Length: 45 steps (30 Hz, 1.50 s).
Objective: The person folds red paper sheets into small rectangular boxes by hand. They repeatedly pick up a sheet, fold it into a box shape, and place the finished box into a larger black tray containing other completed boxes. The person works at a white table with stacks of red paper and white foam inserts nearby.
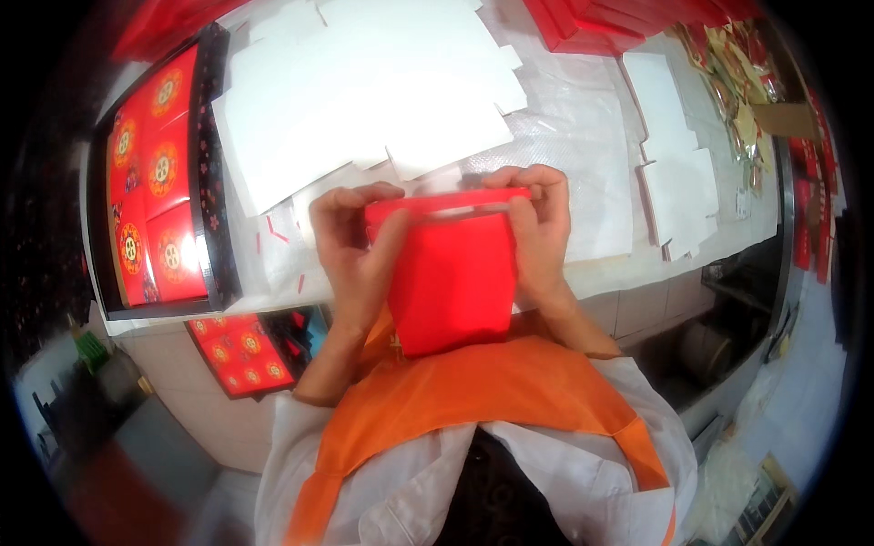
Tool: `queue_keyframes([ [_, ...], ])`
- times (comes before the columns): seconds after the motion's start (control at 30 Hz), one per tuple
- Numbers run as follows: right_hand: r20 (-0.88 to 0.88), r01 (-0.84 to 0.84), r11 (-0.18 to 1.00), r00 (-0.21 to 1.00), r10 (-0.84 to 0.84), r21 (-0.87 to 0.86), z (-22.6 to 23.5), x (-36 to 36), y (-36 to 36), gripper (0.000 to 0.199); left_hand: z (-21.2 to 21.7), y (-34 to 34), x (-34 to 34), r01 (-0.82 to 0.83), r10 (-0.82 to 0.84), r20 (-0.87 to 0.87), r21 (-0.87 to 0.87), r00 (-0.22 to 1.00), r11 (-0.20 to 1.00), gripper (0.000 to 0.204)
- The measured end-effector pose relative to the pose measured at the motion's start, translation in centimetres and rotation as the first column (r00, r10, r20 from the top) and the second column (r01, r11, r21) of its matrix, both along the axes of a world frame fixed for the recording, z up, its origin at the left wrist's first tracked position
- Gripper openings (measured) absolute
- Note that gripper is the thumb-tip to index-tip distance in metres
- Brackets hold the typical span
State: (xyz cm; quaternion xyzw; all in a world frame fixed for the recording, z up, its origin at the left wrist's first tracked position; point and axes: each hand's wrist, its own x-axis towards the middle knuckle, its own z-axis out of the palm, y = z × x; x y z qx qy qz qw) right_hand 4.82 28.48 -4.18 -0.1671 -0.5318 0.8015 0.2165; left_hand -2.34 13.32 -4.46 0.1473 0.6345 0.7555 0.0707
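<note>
A red cardboard box (455, 287) is held up in front of my orange apron, its end flap (446, 202) towards the table. My left hand (360, 241) pinches the flap's left end between thumb and curled fingers. At the right end, my right hand (539, 223) grips the same flap, thumb on the near side and fingers behind. A narrow pale gap shows between the flap and the box's large red face. The box's underside is hidden from view.
Flat white card blanks (364, 91) cover the table's middle, with more white blanks (678, 173) to the right. A dark-edged tray (217, 182) of red patterned boxes stands at left. Red boxes (592, 27) sit at the back. Small packets (737, 82) lie far right.
</note>
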Motion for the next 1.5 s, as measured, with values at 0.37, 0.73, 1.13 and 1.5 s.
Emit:
queue_keyframes([
  [0.37,0.109,-0.102,0.980,0.991,0.084,0.170,0.6,-0.5,0.6,0.009,0.0,0.1,-0.5,0.035,-0.029,0.048,-0.128,0.998,0.991,0.008],
  [0.73,0.039,-0.107,0.985,0.994,0.103,0.133,-0.2,-0.2,0.5,0.011,-0.6,0.1,0.1,-0.003,0.005,0.078,-0.032,0.997,0.999,0.005],
  [1.13,0.095,-0.237,0.972,0.967,0.237,-0.012,-2.7,5.7,-0.4,0.056,-1.3,-1.8,1.6,-0.047,0.077,0.138,-0.209,0.987,0.977,0.019],
  [1.5,0.187,-0.237,0.904,0.966,0.179,0.355,4.7,5.9,6.2,0.061,7.3,4.3,-3.8,0.016,-0.009,-0.103,0.066,0.995,0.998,0.045],
])
